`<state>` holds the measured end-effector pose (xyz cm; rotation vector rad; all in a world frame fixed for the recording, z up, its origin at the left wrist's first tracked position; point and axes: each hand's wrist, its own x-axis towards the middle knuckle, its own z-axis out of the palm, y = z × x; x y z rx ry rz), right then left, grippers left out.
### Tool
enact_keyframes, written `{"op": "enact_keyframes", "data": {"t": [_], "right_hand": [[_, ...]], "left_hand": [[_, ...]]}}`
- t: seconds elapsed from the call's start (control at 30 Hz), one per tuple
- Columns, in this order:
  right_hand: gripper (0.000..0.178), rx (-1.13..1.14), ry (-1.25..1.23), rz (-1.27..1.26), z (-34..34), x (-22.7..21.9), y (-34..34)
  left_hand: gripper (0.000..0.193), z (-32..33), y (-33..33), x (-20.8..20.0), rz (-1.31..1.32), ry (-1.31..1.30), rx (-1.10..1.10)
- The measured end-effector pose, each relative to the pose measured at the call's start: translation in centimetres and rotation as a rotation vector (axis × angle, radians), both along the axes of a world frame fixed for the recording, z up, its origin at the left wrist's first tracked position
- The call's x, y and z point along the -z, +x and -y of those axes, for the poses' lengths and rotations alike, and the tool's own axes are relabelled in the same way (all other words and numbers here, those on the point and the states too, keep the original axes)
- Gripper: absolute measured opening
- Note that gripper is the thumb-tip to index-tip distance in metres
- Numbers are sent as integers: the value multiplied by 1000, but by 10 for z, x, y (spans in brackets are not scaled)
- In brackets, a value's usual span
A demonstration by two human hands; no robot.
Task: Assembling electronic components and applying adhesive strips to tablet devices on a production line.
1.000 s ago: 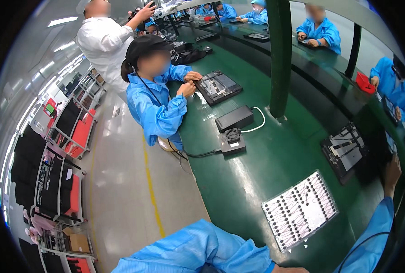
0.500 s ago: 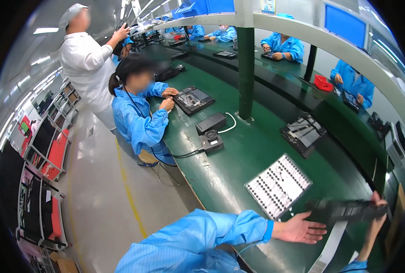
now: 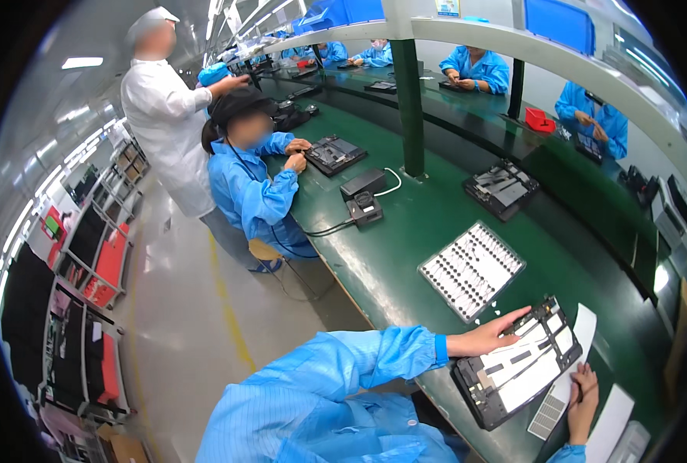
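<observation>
An opened tablet with bright silver-white panels and black parts lies at the bench's near right. My left hand holds its far left edge, thumb on top. My right hand is beside the tablet's right edge, over a white strip. Its fingers are curled round something thin and dark that I cannot make out. Beyond my left hand lies a clear tray with rows of small round black parts on white.
Another opened tablet lies farther along the green bench. A black adapter and box with cables sit near a green post. A co-worker in blue handles a tablet on the left.
The tablet, blurred in my right hand before, now rests lower and nearer, panels upward. My left hand has gone from open to holding it; my right hand has moved down beside it.
</observation>
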<state>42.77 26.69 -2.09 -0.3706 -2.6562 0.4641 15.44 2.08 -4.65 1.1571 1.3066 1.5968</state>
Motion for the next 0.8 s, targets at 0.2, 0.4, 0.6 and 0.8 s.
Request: {"op": "enact_keyframes", "data": {"t": [0.2, 0.4, 0.6, 0.8], "right_hand": [[20, 86, -20, -130, 2, 2, 2], [28, 200, 77, -268, -7, 14, 5], [34, 217, -499, -535, -1, 3, -14], [25, 286, -540, -551, -8, 5, -6]], "left_hand": [[70, 3, 14, 19, -192, -19, -233], [80, 3, 31, 25, -849, -61, -381], [72, 3, 32, -65, -970, -23, -161], [36, -60, 76, -74, -1250, 36, 436]]}}
